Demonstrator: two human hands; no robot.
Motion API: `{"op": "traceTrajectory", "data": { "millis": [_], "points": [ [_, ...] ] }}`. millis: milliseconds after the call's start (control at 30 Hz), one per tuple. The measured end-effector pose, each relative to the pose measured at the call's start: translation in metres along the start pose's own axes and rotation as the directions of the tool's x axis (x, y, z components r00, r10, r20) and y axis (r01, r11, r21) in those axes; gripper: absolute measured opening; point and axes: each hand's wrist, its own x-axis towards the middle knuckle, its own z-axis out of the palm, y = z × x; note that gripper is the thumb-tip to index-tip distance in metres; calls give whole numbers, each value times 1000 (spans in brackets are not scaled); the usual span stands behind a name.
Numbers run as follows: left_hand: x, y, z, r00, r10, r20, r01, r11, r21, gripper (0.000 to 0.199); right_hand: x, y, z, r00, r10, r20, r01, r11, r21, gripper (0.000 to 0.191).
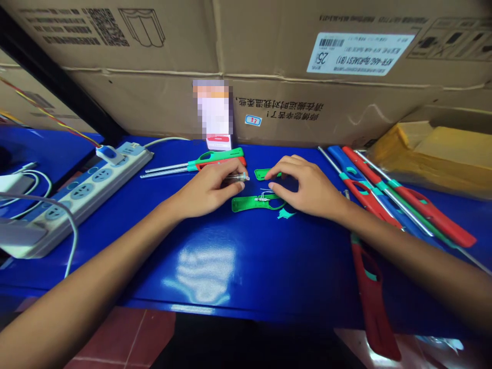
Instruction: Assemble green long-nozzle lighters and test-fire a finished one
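Observation:
My left hand point(207, 189) pinches a small clear cylinder point(235, 178) with a metal-looking end between thumb and fingers; most of it is hidden. My right hand point(303, 184) hovers over the opened parts, thumb and index finger curved and slightly apart, with nothing visible between them. Below the fingertips lies a green lighter shell half point(242, 204), with a small metal part and thin wires point(263, 196) in it. A second green shell piece point(262, 175) rests just behind, partly covered by my right fingers. A small teal trigger-like piece point(285, 213) lies beside the front shell.
Assembled long lighters point(221, 158) lie behind my left hand; several more point(415, 200) lie to the right. One red lighter point(372, 302) overhangs the table's front edge. A power strip point(88, 189) with cables stands left. A phone point(215, 113) leans on a cardboard box point(154, 102).

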Motion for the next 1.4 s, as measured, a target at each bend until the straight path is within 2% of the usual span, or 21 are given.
{"op": "traceTrajectory", "data": {
  "millis": [100,200,300,533,633,700,833,1200,1400],
  "points": [
    [-1,-1,2,998,-24,60,17,993,113,21,2,4,-8,983,68,169,-52,994,-96,13],
    [-1,-2,3,993,23,113,-47,974,223,22,3,7,-14,951,124,283,-86,986,-143,17],
    [-2,-4,4,987,74,143,-118,934,337,29,4,9,-15,942,115,315,-75,988,-137,14],
    [-3,-2,6,986,59,155,-133,840,527,36,6,14,-9,955,91,281,-96,995,3,11],
    [-4,6,5,986,117,117,-161,844,512,38,5,16,-6,961,90,260,-104,994,42,12],
    [-4,11,6,983,152,105,-183,881,437,37,5,16,-5,963,85,257,-104,993,61,12],
    [-5,14,9,967,186,175,-232,924,304,29,4,16,-4,963,90,252,-113,991,77,12],
    [-4,7,18,962,191,193,-245,916,318,27,4,15,-6,972,81,221,-108,988,112,13],
    [-5,8,19,967,190,170,-237,915,327,28,6,18,-9,963,67,262,-111,981,156,11]
  ]
}}
